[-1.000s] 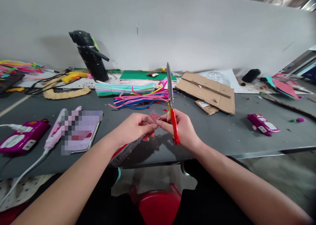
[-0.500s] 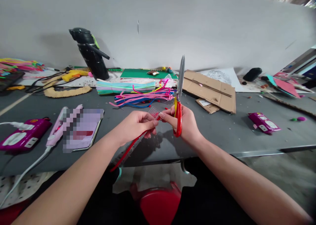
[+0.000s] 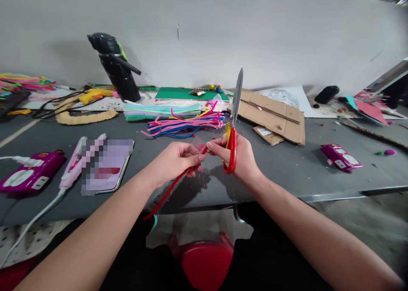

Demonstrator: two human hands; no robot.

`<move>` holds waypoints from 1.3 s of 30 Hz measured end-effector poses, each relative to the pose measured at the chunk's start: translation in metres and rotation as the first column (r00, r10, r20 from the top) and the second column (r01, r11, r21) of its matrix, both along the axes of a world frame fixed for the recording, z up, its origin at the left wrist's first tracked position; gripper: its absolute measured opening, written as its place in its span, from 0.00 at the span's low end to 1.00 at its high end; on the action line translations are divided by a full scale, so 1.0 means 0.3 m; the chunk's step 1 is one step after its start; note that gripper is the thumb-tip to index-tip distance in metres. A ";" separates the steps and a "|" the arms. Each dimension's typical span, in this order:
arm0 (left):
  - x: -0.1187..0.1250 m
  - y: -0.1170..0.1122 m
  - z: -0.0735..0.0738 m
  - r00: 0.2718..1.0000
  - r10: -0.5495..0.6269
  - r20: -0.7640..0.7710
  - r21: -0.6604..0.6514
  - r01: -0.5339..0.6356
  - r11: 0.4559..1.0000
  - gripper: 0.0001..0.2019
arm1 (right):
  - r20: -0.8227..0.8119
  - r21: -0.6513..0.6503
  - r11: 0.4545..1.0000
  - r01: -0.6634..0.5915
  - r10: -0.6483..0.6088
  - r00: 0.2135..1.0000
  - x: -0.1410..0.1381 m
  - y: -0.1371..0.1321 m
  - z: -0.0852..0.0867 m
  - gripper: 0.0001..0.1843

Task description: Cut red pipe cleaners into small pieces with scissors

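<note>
Between the finger and thumb of my left hand (image 3: 180,159) is pinched a red pipe cleaner (image 3: 166,196), its long tail slanting down past the table edge. A clear plastic strip, like a ruler (image 3: 198,144), lies along it; its far end shows beyond my fingers. My right hand (image 3: 240,155) is closed around scissors (image 3: 236,108) with red and yellow handles, blades together and pointing up. The thumb and fingertips of that same hand pinch the pipe cleaner's upper end. Both hands nearly meet above the table.
Bundled pipe cleaners (image 3: 188,123) lie just behind my hands. Cardboard (image 3: 270,116) is to the right, near a purple power strip (image 3: 341,157). A phone (image 3: 110,167), a pink corded tool (image 3: 75,163) and another purple power strip (image 3: 32,172) sit left. A black flask (image 3: 117,69) stands behind.
The scissors in my right hand have tilted slightly to the right. Both hands keep their pinch on the red pipe cleaner almost unmoved.
</note>
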State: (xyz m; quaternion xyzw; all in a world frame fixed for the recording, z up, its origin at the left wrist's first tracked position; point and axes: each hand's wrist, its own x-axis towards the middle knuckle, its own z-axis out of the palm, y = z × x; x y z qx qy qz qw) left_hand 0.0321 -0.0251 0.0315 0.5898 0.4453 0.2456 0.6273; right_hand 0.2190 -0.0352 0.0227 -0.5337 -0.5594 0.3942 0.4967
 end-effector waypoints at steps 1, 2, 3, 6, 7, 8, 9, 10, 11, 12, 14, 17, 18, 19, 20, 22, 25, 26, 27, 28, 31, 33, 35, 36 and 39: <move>0.001 -0.001 0.000 1.000 0.002 -0.002 0.000 -0.002 1.000 0.17 | 0.003 0.000 1.000 -0.001 0.001 1.000 -0.001 0.000 -0.001 0.16; 0.001 -0.001 -0.001 1.000 0.002 -0.002 -0.001 -0.002 1.000 0.17 | 0.005 0.000 1.000 -0.005 0.005 1.000 -0.002 -0.001 -0.001 0.16; 0.001 -0.002 -0.002 1.000 0.001 -0.001 0.000 -0.001 1.000 0.17 | -0.001 0.001 1.000 -0.013 0.013 1.000 -0.003 -0.001 -0.001 0.17; -0.003 0.002 -0.004 1.000 -0.004 -0.002 0.034 0.004 0.999 0.16 | -0.069 -0.030 0.998 -0.059 0.057 0.996 -0.001 0.000 -0.002 0.19; -0.007 0.005 -0.003 1.000 -0.006 -0.005 0.057 0.006 0.998 0.15 | -0.093 -0.064 0.995 -0.081 0.075 0.993 0.004 0.000 -0.003 0.20; -0.012 0.010 -0.003 1.000 -0.005 -0.012 0.081 0.006 0.997 0.15 | -0.105 -0.105 0.989 -0.104 0.093 0.990 0.010 -0.001 -0.005 0.21; -0.019 0.016 -0.001 1.000 -0.001 -0.021 0.102 0.003 0.995 0.15 | -0.103 -0.148 0.981 -0.128 0.113 0.988 0.019 -0.002 -0.007 0.22; -0.028 0.023 0.001 0.999 0.009 -0.031 0.117 -0.006 0.993 0.14 | -0.092 -0.189 0.970 -0.153 0.137 0.986 0.031 -0.004 -0.010 0.23; -0.038 0.032 0.003 0.999 0.020 -0.043 0.125 -0.014 0.992 0.14 | -0.075 -0.221 0.958 -0.183 0.170 0.983 0.044 -0.008 -0.013 0.24; -0.049 0.041 0.005 0.998 0.032 -0.053 0.131 -0.025 0.991 0.14 | -0.057 -0.247 0.943 -0.221 0.213 0.975 0.059 -0.013 -0.016 0.25; -0.074 0.061 0.009 0.997 0.057 -0.061 0.138 -0.049 0.989 0.13 | -0.008 -0.310 0.900 -0.308 0.321 0.947 0.090 -0.026 -0.019 0.26; -0.109 0.086 0.013 0.995 0.086 -0.053 0.152 -0.077 0.985 0.13 | 0.103 -0.398 0.835 -0.380 0.452 0.886 0.127 -0.051 -0.018 0.27; -0.118 0.092 0.014 0.995 0.093 -0.046 0.154 -0.085 0.984 0.13 | 0.133 -0.414 0.824 -0.386 0.474 0.870 0.136 -0.059 -0.016 0.28; -0.126 0.097 0.015 0.995 0.094 -0.039 0.154 -0.087 0.984 0.13 | 0.154 -0.425 0.817 -0.389 0.489 0.859 0.142 -0.065 -0.014 0.28; -0.131 0.100 0.017 0.995 0.094 -0.032 0.151 -0.088 0.985 0.12 | 0.165 -0.431 0.813 -0.392 0.498 0.852 0.146 -0.071 -0.012 0.28; -0.136 0.103 0.019 0.996 0.091 -0.022 0.139 -0.087 0.986 0.12 | 0.171 -0.438 0.807 -0.396 0.507 0.845 0.148 -0.078 -0.007 0.27; -0.135 0.102 0.021 0.996 0.089 -0.029 0.121 -0.085 0.989 0.13 | 0.170 -0.443 0.805 -0.395 0.508 0.844 0.144 -0.081 -0.003 0.27; -0.134 0.102 0.020 0.996 0.087 -0.032 0.118 -0.083 0.989 0.13 | 0.169 -0.443 0.805 -0.394 0.507 0.845 0.141 -0.081 -0.002 0.27; -0.134 0.102 0.019 0.996 0.086 -0.034 0.116 -0.082 0.990 0.13 | 0.167 -0.443 0.806 -0.393 0.505 0.847 0.140 -0.081 -0.001 0.27; -0.134 0.102 0.018 0.996 0.086 -0.035 0.115 -0.082 0.990 0.13 | 0.164 -0.442 0.807 -0.392 0.503 0.849 0.138 -0.081 -0.001 0.27; -0.136 0.106 0.015 0.995 0.095 -0.036 0.109 -0.091 0.990 0.13 | 0.157 -0.447 0.804 -0.393 0.503 0.850 0.138 -0.081 -0.002 0.27; -0.137 0.108 0.014 0.995 0.096 -0.036 0.103 -0.092 0.990 0.13 | 0.156 -0.453 0.799 -0.396 0.509 0.847 0.140 -0.082 -0.003 0.27; -0.137 0.108 0.015 0.995 0.088 -0.039 0.101 -0.084 0.991 0.13 | 0.157 -0.456 0.795 -0.400 0.515 0.843 0.140 -0.083 -0.004 0.26; -0.137 0.108 0.016 0.996 0.083 -0.042 0.102 -0.079 0.992 0.13 | 0.158 -0.456 0.795 -0.399 0.514 0.843 0.140 -0.084 -0.003 0.26; -0.135 0.107 0.018 0.996 0.082 -0.048 0.104 -0.076 0.992 0.13 | 0.163 -0.457 0.802 -0.385 0.501 0.850 0.138 -0.085 -0.002 0.27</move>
